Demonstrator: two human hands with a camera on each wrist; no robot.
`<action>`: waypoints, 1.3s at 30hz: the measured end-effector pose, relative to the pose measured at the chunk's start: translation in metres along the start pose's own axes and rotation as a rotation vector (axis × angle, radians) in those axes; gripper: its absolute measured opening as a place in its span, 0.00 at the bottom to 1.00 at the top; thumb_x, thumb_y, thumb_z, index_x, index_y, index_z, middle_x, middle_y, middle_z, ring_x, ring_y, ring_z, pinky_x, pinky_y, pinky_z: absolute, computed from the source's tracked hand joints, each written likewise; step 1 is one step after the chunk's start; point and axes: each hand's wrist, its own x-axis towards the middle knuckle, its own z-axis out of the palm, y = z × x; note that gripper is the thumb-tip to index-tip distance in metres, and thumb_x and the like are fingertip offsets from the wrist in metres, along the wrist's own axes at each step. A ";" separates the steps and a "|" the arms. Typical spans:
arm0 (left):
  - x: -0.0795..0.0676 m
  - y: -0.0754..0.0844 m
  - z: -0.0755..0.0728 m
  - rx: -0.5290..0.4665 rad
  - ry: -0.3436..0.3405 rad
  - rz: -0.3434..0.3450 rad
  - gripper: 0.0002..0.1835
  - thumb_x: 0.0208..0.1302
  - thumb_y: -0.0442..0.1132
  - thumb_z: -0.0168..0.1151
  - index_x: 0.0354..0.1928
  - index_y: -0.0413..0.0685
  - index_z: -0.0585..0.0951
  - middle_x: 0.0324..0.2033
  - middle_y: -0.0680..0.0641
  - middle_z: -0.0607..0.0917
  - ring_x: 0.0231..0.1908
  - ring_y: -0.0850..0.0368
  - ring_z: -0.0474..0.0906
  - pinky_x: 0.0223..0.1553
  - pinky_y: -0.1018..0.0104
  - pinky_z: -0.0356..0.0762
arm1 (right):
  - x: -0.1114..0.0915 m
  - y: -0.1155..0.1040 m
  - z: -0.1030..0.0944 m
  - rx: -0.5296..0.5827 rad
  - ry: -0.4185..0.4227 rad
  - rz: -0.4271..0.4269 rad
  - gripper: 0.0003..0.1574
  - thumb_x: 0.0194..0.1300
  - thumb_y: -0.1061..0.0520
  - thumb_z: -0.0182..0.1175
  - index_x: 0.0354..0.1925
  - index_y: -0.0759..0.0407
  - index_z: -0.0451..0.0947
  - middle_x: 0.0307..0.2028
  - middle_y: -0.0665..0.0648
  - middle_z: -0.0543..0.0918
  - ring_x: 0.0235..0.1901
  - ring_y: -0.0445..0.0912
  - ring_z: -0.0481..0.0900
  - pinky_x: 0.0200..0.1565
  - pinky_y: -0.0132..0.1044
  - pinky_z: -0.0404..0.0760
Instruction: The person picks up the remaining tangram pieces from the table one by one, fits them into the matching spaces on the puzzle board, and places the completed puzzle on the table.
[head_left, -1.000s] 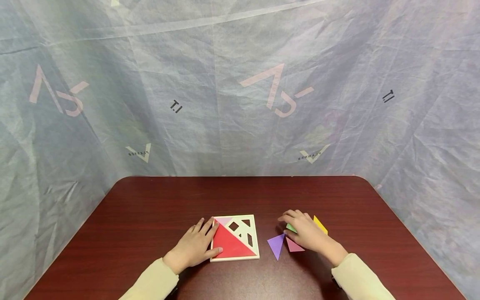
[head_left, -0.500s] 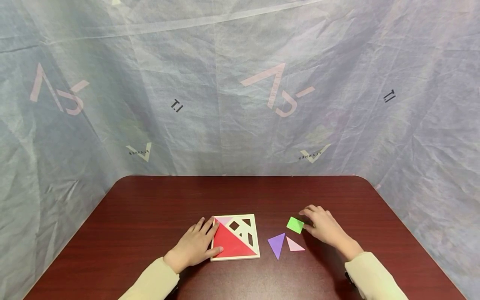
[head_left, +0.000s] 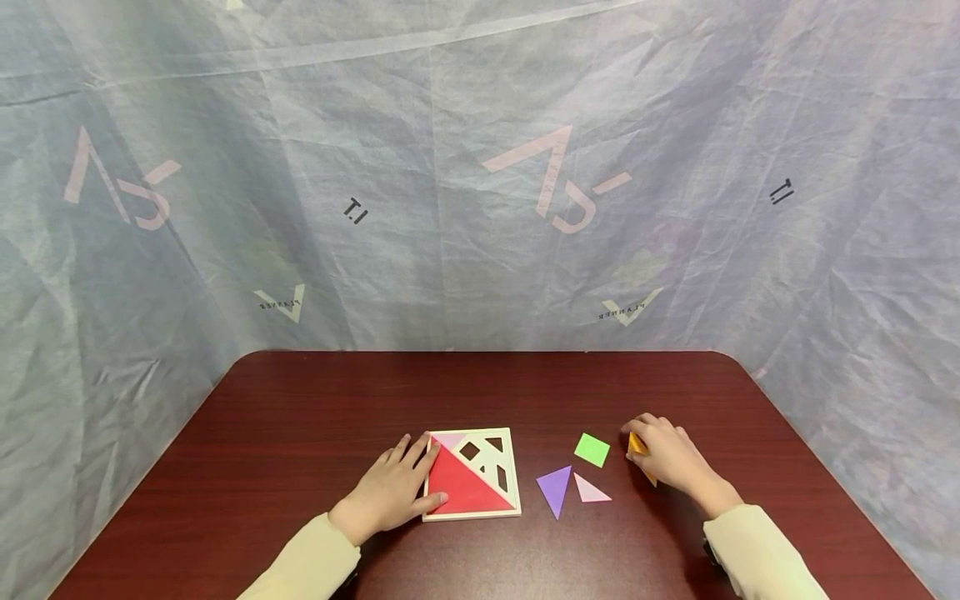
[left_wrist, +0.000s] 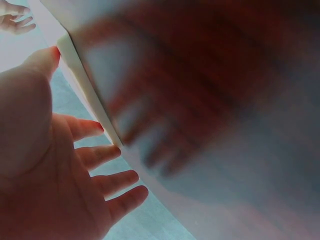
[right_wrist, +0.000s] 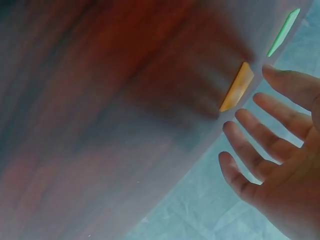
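A: Start close in. What is the left hand (head_left: 386, 493) doing?

B: It lies with its fingers spread at the left edge of the board (head_left: 489, 461), the thumb and a finger reaching onto the red triangle (head_left: 463, 487). I'd say it steadies the board.

A: And the board itself?

B: The red triangle fills one half. The other half shows bare wood with dark cutouts, apart from a pale triangle (head_left: 448, 439) in the far left corner.

A: What lies to the right of it?

B: On the table (head_left: 375, 392), the purple triangle (head_left: 555, 490), then the pink triangle (head_left: 591, 488) just beside it.

A: Further out?

B: The right hand (head_left: 670, 454), over the yellow piece (right_wrist: 237, 87), which rests on the table at the far right of the group. The wrist view shows the fingers wide apart around nothing — whether the thumb brushes the piece, I can't tell. The green piece (head_left: 592, 450) lies to its left, well apart from the board.

A: So which step is this?

B: Sorting or choosing a loose piece, I'd judge. The next move calls for thumb and fingertips on opposite edges — it's thin, so it could slip.
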 end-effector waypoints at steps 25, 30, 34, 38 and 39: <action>0.000 0.001 -0.001 -0.007 -0.003 -0.013 0.40 0.60 0.63 0.50 0.66 0.42 0.63 0.66 0.39 0.61 0.62 0.34 0.60 0.58 0.45 0.64 | -0.002 0.007 0.001 0.009 0.012 -0.043 0.23 0.42 0.70 0.64 0.41 0.60 0.79 0.34 0.54 0.79 0.31 0.49 0.75 0.31 0.46 0.74; 0.000 0.000 -0.001 -0.005 -0.005 -0.014 0.40 0.60 0.63 0.50 0.66 0.42 0.63 0.66 0.39 0.61 0.62 0.34 0.60 0.58 0.45 0.64 | -0.002 0.007 0.002 0.014 0.019 -0.060 0.23 0.40 0.72 0.63 0.40 0.59 0.79 0.33 0.54 0.79 0.31 0.48 0.75 0.30 0.46 0.74; 0.000 0.000 -0.001 0.000 -0.008 -0.010 0.40 0.60 0.63 0.49 0.66 0.42 0.63 0.66 0.39 0.61 0.62 0.34 0.60 0.58 0.45 0.64 | -0.001 0.007 0.002 0.019 0.009 -0.057 0.24 0.39 0.73 0.61 0.39 0.59 0.79 0.33 0.53 0.78 0.33 0.50 0.75 0.31 0.49 0.74; 0.000 0.001 -0.001 -0.003 -0.014 -0.009 0.40 0.60 0.63 0.49 0.66 0.42 0.63 0.66 0.39 0.61 0.62 0.34 0.60 0.58 0.45 0.64 | 0.000 0.006 0.002 0.029 -0.025 -0.050 0.25 0.40 0.73 0.60 0.40 0.58 0.79 0.33 0.53 0.78 0.33 0.51 0.75 0.32 0.50 0.73; 0.000 0.001 -0.001 -0.005 -0.014 -0.009 0.40 0.60 0.63 0.49 0.66 0.42 0.63 0.66 0.39 0.61 0.62 0.34 0.60 0.58 0.45 0.64 | 0.001 0.006 0.002 0.032 -0.033 -0.049 0.25 0.40 0.73 0.59 0.40 0.58 0.79 0.33 0.53 0.78 0.33 0.50 0.75 0.32 0.49 0.72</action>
